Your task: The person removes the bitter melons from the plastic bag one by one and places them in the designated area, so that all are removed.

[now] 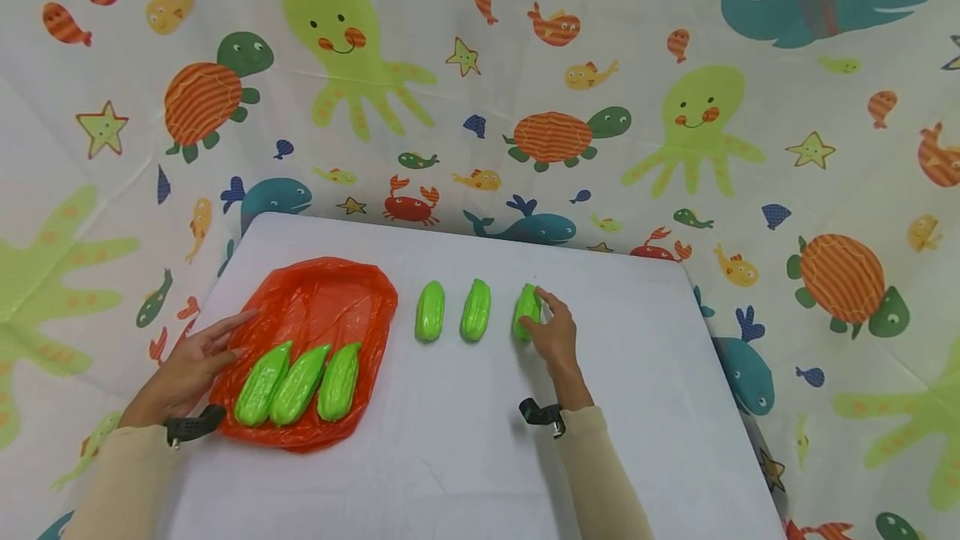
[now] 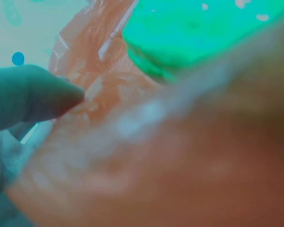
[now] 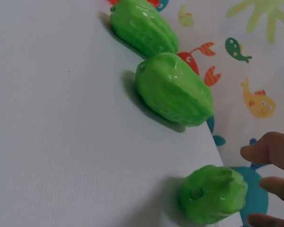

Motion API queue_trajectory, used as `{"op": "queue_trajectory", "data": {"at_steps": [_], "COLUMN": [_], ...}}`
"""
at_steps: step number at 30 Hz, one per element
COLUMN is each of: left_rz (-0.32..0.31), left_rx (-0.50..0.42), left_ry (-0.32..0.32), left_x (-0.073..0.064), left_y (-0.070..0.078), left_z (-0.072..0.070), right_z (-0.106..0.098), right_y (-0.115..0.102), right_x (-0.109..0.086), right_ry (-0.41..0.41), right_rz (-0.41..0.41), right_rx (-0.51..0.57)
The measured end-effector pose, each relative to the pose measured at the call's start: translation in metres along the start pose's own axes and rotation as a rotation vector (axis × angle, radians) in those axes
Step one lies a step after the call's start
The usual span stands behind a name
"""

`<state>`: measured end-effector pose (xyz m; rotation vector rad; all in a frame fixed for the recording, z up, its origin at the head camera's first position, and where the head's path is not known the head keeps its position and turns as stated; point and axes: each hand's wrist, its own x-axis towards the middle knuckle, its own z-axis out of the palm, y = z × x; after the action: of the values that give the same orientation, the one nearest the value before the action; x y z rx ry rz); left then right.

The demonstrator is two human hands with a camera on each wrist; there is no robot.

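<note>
My left hand (image 1: 187, 369) holds the left rim of a red plastic bag (image 1: 322, 282), spread in a round shape on the table. In the left wrist view a fingertip (image 2: 68, 97) touches the bag's film, which hides much of the hand. Inside the bag lie three glossy green gourds (image 1: 298, 386), side by side. At the right, my right hand (image 1: 553, 336) reaches around another green gourd (image 1: 525, 312); in the right wrist view its fingers (image 3: 274, 153) are spread beside that gourd (image 3: 213, 195). The thumb is out of sight there.
Two more green gourds, one at left (image 1: 430, 312) and one in the middle (image 1: 476, 311), lie between the bag and my right hand. All rest on a white table (image 1: 420, 457). A curtain (image 1: 465, 90) printed with sea animals hangs behind the table.
</note>
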<state>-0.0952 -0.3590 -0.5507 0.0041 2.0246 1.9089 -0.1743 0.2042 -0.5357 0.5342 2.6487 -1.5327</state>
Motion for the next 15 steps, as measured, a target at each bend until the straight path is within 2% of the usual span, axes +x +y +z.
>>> {"op": "queue_trajectory", "data": {"at_steps": [4, 8, 15], "left_rz": [-0.008, -0.023, -0.038], "left_rx": [0.028, 0.054, 0.054], "left_ry": [0.006, 0.017, 0.023], "left_x": [0.000, 0.001, 0.001], "left_y": [0.001, 0.001, 0.001], "left_z": [0.001, 0.001, 0.002], "right_z": [0.000, 0.002, 0.017], "right_y": [-0.005, -0.015, -0.034], "right_x": [-0.006, -0.014, -0.033], "right_ry": [0.045, 0.061, 0.066], "right_rz": [-0.051, -0.103, -0.155], "right_rx": [-0.030, -0.011, 0.090]}}
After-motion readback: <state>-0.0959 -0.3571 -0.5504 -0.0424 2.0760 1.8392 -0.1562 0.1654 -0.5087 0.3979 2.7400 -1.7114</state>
